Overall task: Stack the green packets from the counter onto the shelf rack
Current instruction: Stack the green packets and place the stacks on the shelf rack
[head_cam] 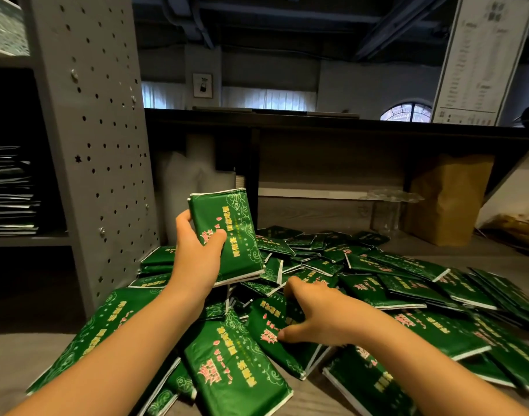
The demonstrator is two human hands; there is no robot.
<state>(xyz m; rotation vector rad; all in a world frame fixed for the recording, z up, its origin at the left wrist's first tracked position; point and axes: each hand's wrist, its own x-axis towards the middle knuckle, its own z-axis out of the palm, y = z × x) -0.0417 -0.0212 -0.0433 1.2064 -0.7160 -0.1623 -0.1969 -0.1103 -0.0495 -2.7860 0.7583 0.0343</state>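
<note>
A heap of green packets [386, 283] with gold and pink print covers the grey counter [437, 244]. My left hand [194, 247] grips a small stack of green packets [230, 232], lifted above the heap and tilted upright. My right hand [314, 313] reaches down into the heap, its fingers curled round a packet [266, 322] lying there. The grey shelf rack [92, 130] with a perforated side panel stands at the left; dark stacked packets [11, 190] lie on one of its shelves.
A brown paper bag [446, 199] and a clear plastic stand [392, 208] sit at the back of the counter under a dark upper ledge [317, 121]. White wrapped material [191, 178] leans beside the rack. A printed board [479, 58] stands at the far right.
</note>
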